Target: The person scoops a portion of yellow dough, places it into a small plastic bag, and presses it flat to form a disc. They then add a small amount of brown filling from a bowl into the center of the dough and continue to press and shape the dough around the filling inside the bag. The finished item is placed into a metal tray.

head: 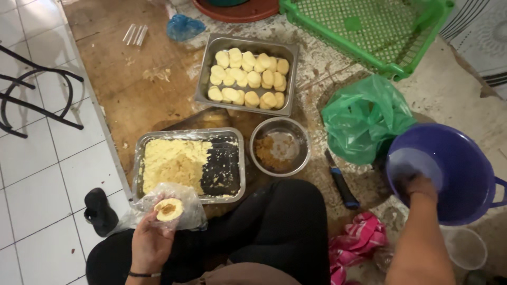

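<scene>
Already about 20 shaped dough pieces (248,78) fill the far steel tray (203,79), while the near tray (240,158) remains roughly half full of yellow dough (174,162). Cupped in clear plastic, the left hand (150,240) holds 1 filled dough round (169,209) on its fingertips. Dipped inside the purple bucket (465,174), the right hand (420,187) hides its fingers, so its grip is unclear.
</scene>
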